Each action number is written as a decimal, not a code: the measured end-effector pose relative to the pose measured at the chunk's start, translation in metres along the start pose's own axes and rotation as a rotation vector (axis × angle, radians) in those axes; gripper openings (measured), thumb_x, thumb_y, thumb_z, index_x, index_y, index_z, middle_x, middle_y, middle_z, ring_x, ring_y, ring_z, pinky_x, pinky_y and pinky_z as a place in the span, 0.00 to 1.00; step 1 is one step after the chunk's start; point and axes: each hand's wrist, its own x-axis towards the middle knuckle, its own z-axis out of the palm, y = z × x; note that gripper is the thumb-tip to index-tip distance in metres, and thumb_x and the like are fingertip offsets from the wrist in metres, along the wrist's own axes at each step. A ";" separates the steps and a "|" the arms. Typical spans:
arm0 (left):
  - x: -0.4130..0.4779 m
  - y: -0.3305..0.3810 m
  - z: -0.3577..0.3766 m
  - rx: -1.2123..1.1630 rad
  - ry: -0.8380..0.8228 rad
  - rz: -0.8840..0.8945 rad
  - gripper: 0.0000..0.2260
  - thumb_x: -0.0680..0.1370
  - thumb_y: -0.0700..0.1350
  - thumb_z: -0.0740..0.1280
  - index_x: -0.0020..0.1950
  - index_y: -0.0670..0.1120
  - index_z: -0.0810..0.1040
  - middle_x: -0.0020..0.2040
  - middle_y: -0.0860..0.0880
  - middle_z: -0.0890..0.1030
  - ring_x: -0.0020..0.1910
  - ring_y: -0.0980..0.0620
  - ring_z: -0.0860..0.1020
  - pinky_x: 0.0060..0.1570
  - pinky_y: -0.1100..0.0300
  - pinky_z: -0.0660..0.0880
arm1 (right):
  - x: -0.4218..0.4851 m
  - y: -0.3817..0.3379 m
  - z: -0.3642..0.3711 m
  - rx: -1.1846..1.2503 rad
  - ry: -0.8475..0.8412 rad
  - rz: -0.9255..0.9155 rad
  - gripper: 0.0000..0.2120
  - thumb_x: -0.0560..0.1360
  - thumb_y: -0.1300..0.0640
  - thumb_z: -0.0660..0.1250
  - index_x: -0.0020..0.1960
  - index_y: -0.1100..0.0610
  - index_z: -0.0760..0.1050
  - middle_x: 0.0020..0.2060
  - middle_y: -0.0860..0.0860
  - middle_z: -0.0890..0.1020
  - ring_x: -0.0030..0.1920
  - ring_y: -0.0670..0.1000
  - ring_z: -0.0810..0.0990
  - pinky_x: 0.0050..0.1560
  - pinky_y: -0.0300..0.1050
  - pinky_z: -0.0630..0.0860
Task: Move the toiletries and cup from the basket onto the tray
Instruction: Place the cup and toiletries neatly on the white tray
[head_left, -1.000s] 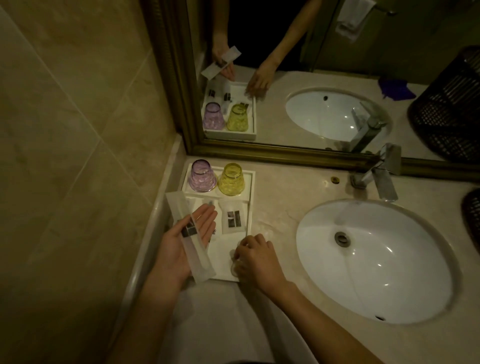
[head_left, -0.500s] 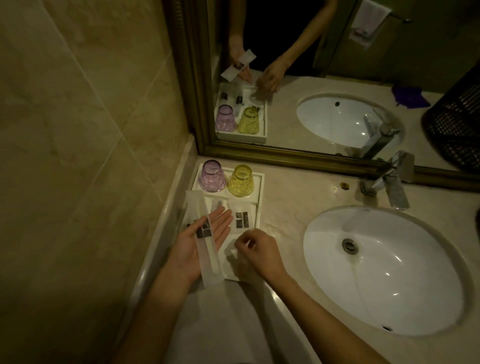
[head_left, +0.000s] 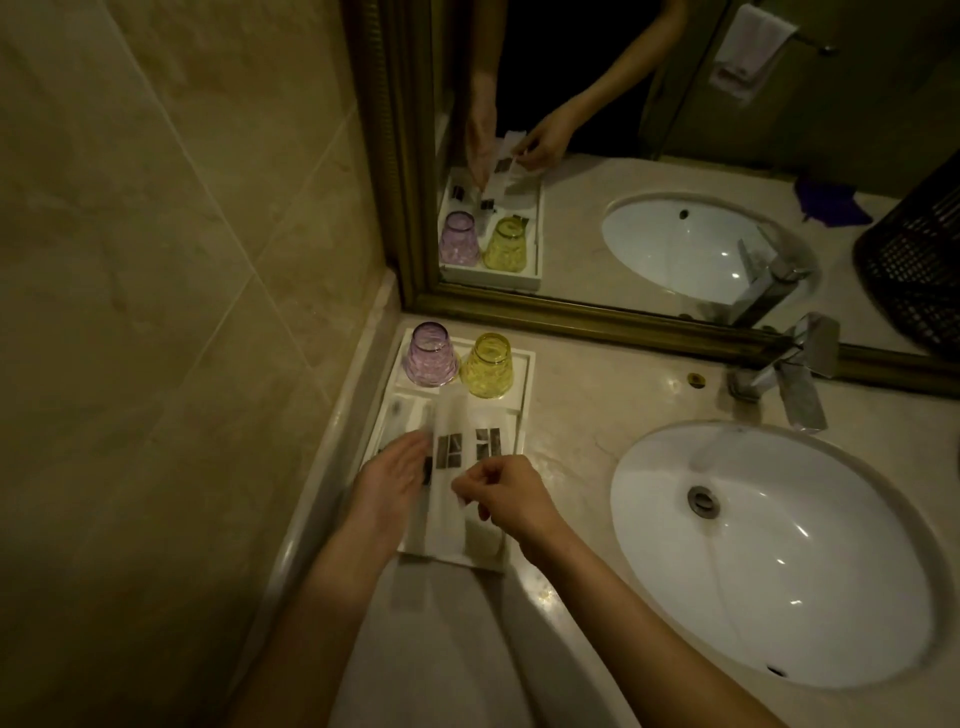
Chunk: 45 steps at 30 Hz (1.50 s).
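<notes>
A white tray sits in the counter's left corner, against the wall. At its far end stand a purple cup and a yellow cup, both upside down. A small white packet with a dark label lies flat on the tray, and another packet lies along its left side. My right hand pinches the near part of a long white packet held just above the tray. My left hand is open and blurred, its fingers at the packet's left edge.
A white oval sink fills the counter to the right, with a chrome faucet behind it. The gold-framed mirror reflects a black mesh basket. A tiled wall closes the left side.
The long packet lay on my upturned left palm. Now my right hand has pinched it and it hangs over the tray's middle, while my left hand has turned and slid to its left edge.
</notes>
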 end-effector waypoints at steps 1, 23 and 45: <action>0.000 -0.002 -0.005 0.061 0.070 0.069 0.16 0.84 0.44 0.60 0.70 0.42 0.76 0.66 0.43 0.80 0.68 0.47 0.77 0.68 0.53 0.70 | 0.006 0.005 0.002 -0.049 0.017 0.029 0.08 0.75 0.59 0.75 0.37 0.57 0.84 0.33 0.50 0.85 0.28 0.44 0.77 0.28 0.33 0.74; -0.041 -0.073 -0.056 1.909 -0.030 0.767 0.26 0.65 0.35 0.82 0.62 0.39 0.84 0.62 0.39 0.85 0.63 0.42 0.83 0.59 0.41 0.82 | 0.039 0.053 0.003 -1.188 -0.007 -0.578 0.20 0.83 0.55 0.58 0.75 0.52 0.71 0.76 0.50 0.72 0.79 0.56 0.64 0.70 0.56 0.64; -0.045 -0.085 -0.057 1.927 -0.069 0.590 0.32 0.83 0.60 0.46 0.85 0.48 0.43 0.85 0.48 0.41 0.84 0.51 0.40 0.82 0.51 0.45 | 0.064 0.030 0.000 -1.113 0.031 -0.591 0.31 0.81 0.64 0.58 0.82 0.57 0.56 0.83 0.54 0.58 0.82 0.53 0.55 0.82 0.55 0.46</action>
